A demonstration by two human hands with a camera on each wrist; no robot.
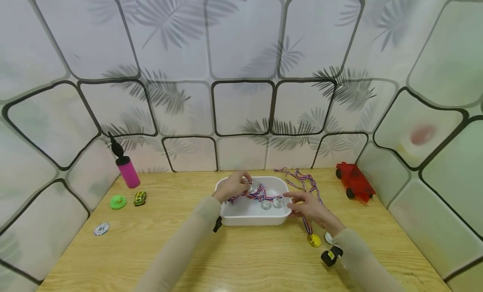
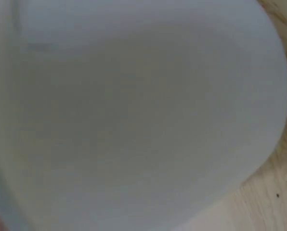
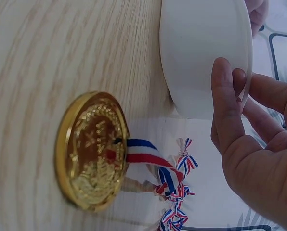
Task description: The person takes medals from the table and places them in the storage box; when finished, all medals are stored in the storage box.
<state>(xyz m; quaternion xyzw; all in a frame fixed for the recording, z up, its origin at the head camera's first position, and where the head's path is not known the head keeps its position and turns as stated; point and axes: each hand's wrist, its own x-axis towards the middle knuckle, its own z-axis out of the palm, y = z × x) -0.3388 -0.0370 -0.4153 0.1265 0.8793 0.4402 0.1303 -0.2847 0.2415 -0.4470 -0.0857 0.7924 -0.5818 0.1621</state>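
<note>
The left hand [image 1: 233, 187] is reaching over a white, round-cornered rectangular plastic tray [image 1: 253, 220], its curled fingers pinching the red, white and blue striped ribbon [image 1: 250, 182] of a round silver-coloured medal [image 1: 253, 189]. That medal is showing just beside the fingertips, within the tray; whether it is touching the base cannot be told. Two more silver-coloured medals [image 1: 278, 202] are lying farther right inside, apart from the left fingers and nearer the right ones. The right hand [image 1: 309, 206] is gripping the tray's right end, its fingers straddling the rim. Outside, a round, shiny gold-coloured medal [image 1: 314, 240] is resting on the pale wooden tabletop [image 1: 256, 258], nearer the person than the right fingers.
</note>
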